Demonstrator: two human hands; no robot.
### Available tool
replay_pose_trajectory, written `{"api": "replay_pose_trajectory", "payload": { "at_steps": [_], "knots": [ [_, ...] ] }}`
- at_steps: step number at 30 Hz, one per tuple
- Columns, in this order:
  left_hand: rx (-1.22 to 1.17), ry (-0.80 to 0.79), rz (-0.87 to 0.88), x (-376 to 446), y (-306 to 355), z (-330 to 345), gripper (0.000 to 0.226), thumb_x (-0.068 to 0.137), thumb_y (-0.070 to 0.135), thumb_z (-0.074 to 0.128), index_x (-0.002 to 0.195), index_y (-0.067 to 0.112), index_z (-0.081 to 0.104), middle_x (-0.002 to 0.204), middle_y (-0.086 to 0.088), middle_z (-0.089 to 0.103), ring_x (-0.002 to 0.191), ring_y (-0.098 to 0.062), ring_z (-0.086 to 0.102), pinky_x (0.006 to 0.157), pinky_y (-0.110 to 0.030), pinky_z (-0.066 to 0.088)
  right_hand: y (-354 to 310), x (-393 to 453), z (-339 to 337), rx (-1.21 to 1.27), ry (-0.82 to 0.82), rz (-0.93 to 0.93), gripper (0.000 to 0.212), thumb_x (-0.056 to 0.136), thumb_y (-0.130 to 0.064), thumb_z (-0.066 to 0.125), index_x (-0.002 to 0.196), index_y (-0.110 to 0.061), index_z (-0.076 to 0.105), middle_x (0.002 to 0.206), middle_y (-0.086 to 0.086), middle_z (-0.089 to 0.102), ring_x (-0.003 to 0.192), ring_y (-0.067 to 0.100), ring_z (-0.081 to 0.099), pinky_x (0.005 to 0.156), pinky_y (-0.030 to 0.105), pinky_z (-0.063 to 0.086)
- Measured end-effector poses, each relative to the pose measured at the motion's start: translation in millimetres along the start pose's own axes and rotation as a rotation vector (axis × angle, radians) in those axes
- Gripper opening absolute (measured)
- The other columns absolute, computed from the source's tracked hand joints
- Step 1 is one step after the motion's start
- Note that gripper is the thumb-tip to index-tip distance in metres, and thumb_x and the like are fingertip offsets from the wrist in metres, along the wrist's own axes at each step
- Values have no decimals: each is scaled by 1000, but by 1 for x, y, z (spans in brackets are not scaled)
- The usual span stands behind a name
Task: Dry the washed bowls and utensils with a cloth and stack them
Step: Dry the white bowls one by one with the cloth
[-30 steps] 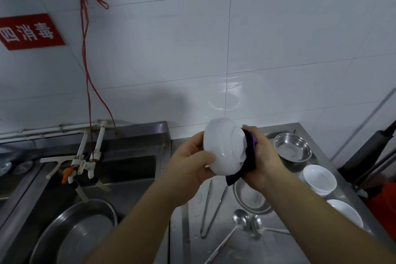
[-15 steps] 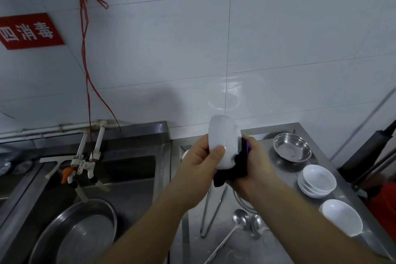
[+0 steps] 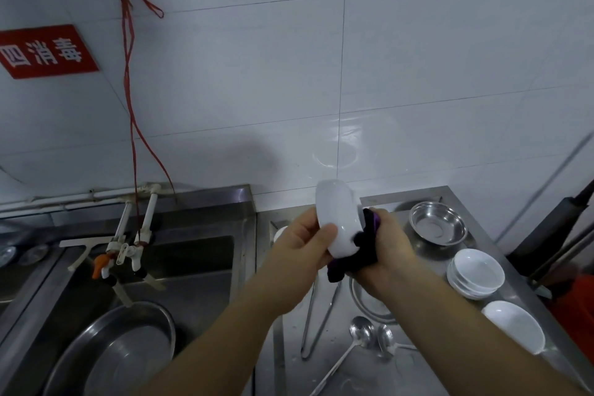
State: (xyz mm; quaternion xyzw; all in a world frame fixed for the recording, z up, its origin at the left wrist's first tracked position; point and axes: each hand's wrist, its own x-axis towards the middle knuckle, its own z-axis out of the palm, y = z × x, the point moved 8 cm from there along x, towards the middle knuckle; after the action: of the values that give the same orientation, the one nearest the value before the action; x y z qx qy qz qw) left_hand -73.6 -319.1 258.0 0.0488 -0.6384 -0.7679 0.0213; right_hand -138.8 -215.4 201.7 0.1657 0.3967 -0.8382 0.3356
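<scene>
Dim, bluish light. Glare streaks the wall tiles at centre and top, a soft shadow lies left of it, and wide-angle distortion bends the frame's edges.

Two bare forearms come in from 6 o'clock, with no sleeve, glove, watch or ring showing on either. The left hand and the right hand are both bare, with short, unpainted nails.
</scene>
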Motion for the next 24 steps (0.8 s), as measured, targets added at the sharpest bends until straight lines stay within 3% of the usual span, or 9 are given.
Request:
{"api": "replay_pose_trajectory", "payload": {
  "at_steps": [3,6,8,10,13,16,19,22,24],
  "knots": [
    [264,-1,105,-5,6,7,40,108,19,56,119,55,68,119,16,75,114,-4,69,90,-15,56,4,-1,1,13,-10,-7,23,92,-30,48,86,-9,56,76,10,53,62,28,55,55,38,49],
    [347,-50,137,-5,6,10,41,105,20,58,118,58,67,114,10,76,104,-15,71,88,-18,59,-3,-2,-3,14,2,-57,27,93,-30,54,75,-11,60,70,8,55,60,26,58,58,38,48],
    [270,-54,128,-3,7,10,36,101,22,61,128,45,66,117,7,77,108,-17,73,91,-24,60,-10,-3,-4,-15,7,-84,28,95,-29,56,77,-10,66,73,10,61,61,28,63,59,38,50],
    [34,21,48,2,1,3,33,102,23,60,134,31,64,120,4,77,115,-19,73,94,-32,61,-15,-4,-7,-78,48,-120,26,97,-31,60,91,-9,71,84,15,67,73,33,66,63,42,51],
    [-116,100,-23,5,-6,-4,26,108,22,55,130,29,67,118,5,77,115,-21,74,92,-38,63,-14,-3,-13,-112,117,-152,25,96,-30,61,103,-8,68,96,18,66,87,37,64,69,46,50],
    [205,75,65,1,-6,-2,22,109,32,52,118,43,67,111,13,76,108,-9,73,88,-26,62,-1,-2,-14,-125,136,-110,26,100,-32,56,106,-9,65,98,19,61,86,36,60,66,43,50],
    [546,41,142,-1,-12,-1,14,108,40,48,104,44,62,99,18,70,90,0,68,75,-10,54,4,-3,-15,-166,174,-112,29,101,-34,59,103,-7,70,91,17,71,76,33,71,67,42,59],
    [707,-1,143,-2,-20,-3,14,109,42,45,99,49,53,94,23,64,79,5,63,67,-5,48,-1,-5,-20,-267,242,-186,29,100,-29,61,107,-3,72,104,26,75,90,40,75,76,50,59],
    [793,-32,148,-1,-23,-7,11,110,44,43,101,46,50,92,20,63,71,6,60,62,-6,47,-5,-7,-20,-320,242,-261,26,101,-28,60,107,-6,72,100,26,73,80,35,73,70,46,60]
  ]
}}
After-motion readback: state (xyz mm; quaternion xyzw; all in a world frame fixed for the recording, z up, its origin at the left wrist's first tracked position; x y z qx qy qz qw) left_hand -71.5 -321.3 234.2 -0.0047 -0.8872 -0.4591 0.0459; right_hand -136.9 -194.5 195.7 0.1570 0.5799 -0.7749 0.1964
